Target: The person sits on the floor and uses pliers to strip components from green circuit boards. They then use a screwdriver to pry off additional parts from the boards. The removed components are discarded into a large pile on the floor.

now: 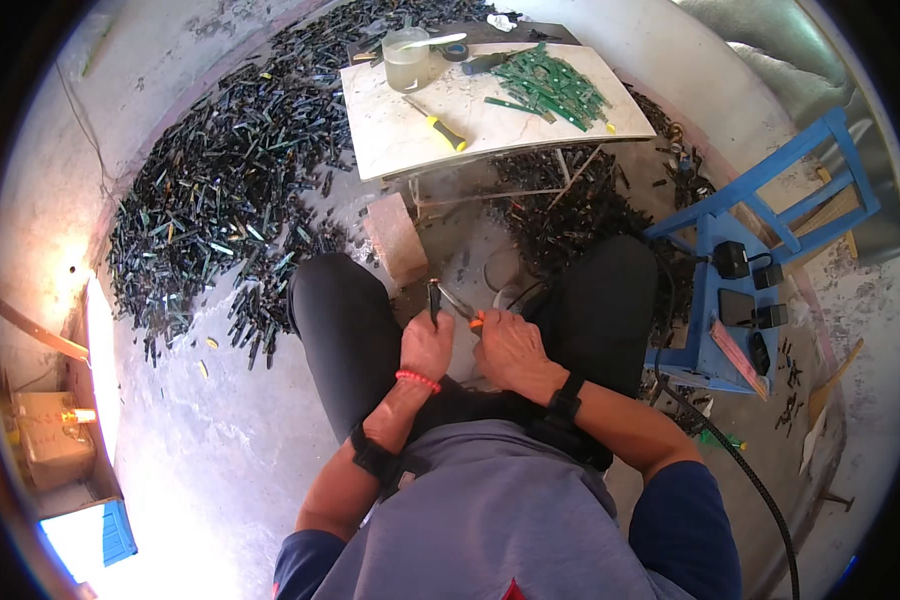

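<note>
My left hand (427, 345), with a red bead bracelet at its wrist, is closed around a narrow dark strip-shaped piece (433, 298) that stands up out of the fingers. My right hand (511, 350) grips a tool with an orange handle and a slim metal shaft (456, 303); its exact kind is hidden by the fingers. The shaft slants up to the left, and its tip meets or nearly meets the top of the dark piece. Both hands are close together between my knees, above the floor.
Ahead, a low white-topped table (390, 130) bears green circuit-board strips (550, 88), a yellow-handled screwdriver (440, 128) and a jar of cloudy liquid (407, 62). Dark strips (220, 200) are heaped at left. A brick (396, 238) and a blue chair (705, 290) with black adapters stand nearby.
</note>
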### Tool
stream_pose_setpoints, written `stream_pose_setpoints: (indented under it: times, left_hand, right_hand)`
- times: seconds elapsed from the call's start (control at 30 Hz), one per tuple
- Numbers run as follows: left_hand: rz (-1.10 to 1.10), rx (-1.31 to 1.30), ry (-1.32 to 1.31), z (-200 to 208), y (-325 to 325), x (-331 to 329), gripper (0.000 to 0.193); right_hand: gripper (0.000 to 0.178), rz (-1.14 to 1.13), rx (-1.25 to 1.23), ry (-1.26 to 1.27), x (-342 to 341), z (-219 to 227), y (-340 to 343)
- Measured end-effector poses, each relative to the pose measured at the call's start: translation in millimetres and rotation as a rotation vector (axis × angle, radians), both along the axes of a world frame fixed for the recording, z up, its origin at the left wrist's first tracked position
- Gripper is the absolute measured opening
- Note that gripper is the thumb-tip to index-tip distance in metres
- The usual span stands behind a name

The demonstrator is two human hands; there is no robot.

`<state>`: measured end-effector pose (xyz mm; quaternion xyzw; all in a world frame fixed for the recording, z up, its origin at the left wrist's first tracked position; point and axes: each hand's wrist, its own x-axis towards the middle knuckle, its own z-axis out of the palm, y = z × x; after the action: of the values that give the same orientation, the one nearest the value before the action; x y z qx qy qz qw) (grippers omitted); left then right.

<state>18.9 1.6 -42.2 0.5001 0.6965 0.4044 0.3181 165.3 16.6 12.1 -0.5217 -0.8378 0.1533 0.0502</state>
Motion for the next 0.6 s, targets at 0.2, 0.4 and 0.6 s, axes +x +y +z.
stream_pose_setpoints:
  times: [0.2,0.4,0.6]
  left_hand:
    - [-0.003,-0.014,0.016,5.4,0.6,1.7,0.032]
    - [-0.014,-0.022,0.006,2.8,1.0,1.2,0.032]
    - [-0.030,0.000,-0.016,6.0,0.5,0.1,0.030]
  right_hand:
    - [0.027,0.001,-0.084,-0.020,-2.0,1.6,-1.9]
    - [0.033,-0.068,-0.183,0.032,-4.3,5.9,-3.4]
    - [0.037,-0.102,-0.379,0.123,-4.6,1.9,-0.1]
